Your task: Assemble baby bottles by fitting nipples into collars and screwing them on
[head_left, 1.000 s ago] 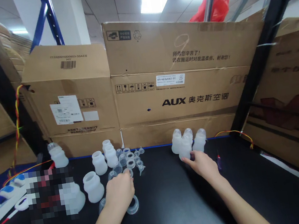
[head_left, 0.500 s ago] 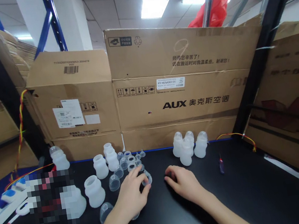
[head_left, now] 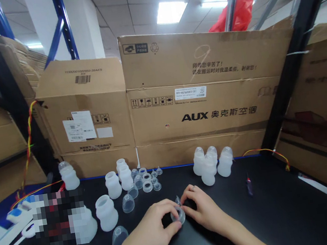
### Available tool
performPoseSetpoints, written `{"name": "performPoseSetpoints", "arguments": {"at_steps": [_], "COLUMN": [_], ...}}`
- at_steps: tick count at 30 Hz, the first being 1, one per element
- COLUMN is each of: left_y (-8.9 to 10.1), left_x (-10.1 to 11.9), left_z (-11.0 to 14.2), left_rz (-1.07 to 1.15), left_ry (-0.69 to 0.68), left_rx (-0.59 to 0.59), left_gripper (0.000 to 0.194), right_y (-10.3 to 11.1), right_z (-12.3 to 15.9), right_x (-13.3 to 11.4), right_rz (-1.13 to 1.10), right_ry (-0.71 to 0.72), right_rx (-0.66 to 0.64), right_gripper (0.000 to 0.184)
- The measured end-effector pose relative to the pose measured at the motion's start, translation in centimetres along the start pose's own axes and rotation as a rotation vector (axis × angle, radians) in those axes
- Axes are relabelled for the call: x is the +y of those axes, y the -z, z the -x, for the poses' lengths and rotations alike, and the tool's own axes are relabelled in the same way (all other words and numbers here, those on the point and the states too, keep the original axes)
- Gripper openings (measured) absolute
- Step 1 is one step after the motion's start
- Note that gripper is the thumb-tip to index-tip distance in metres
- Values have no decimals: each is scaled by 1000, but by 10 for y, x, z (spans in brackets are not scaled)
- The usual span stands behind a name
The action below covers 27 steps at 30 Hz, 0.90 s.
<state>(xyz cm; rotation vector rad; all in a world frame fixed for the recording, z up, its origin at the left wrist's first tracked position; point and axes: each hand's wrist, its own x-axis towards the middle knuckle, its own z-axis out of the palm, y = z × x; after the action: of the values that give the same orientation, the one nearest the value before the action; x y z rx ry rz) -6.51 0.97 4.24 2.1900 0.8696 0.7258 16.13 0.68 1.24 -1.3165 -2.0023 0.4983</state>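
Both hands meet over the black tabletop [head_left: 287, 210]. My left hand [head_left: 155, 230] pinches a clear plastic ring [head_left: 178, 215] between thumb and fingers. My right hand [head_left: 203, 210] is closed on a small clear silicone nipple [head_left: 177, 200] at the top of that ring. To the left stand open translucent bottles [head_left: 106, 213], and loose clear caps [head_left: 128, 203] lie beside them. More rings and nipples [head_left: 147, 187] lie behind the hands. A group of capped bottles [head_left: 209, 168] stands at the back right.
Large cardboard boxes [head_left: 204, 104] wall off the back of the table. A blurred patch [head_left: 58, 222] covers things at the left. Another capped bottle [head_left: 68, 175] stands far left. A small dark item [head_left: 248, 185] lies right of the bottles. Red and yellow wires [head_left: 266, 152] run along the back edge.
My right hand left the capped bottles and came to the middle. My left hand picked a ring up and carried it right. Both hands now hold the ring and nipple together.
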Motion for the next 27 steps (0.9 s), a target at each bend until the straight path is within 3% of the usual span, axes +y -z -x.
{"name": "performPoseSetpoints", "arguments": {"at_steps": [4, 8, 12, 16, 21, 27], "left_y": [-3, -9, -9, -8, -11, -16], "left_x": [-11, -26, -25, -15, -14, -16], "left_z": [-5, -11, -12, -11, -12, -12], "left_rz": [99, 369, 536, 506, 468, 508], "left_ry": [8, 61, 83, 77, 59, 17], "left_rx": [116, 272, 266, 249, 250, 254], "left_gripper": [7, 29, 45, 40, 41, 37], "right_y": [0, -1, 0, 2, 3, -2], "right_z": [-1, -5, -9, -7, -3, -3], "right_x": [-1, -3, -7, -11, -14, -17], "right_rz": [-75, -473, -781, -813, -855, -850], "right_ry": [-27, -164, -260, -205, -125, -127], "right_rx": [30, 79, 82, 126, 32, -33], "right_gripper": [7, 27, 40, 36, 34, 38]}}
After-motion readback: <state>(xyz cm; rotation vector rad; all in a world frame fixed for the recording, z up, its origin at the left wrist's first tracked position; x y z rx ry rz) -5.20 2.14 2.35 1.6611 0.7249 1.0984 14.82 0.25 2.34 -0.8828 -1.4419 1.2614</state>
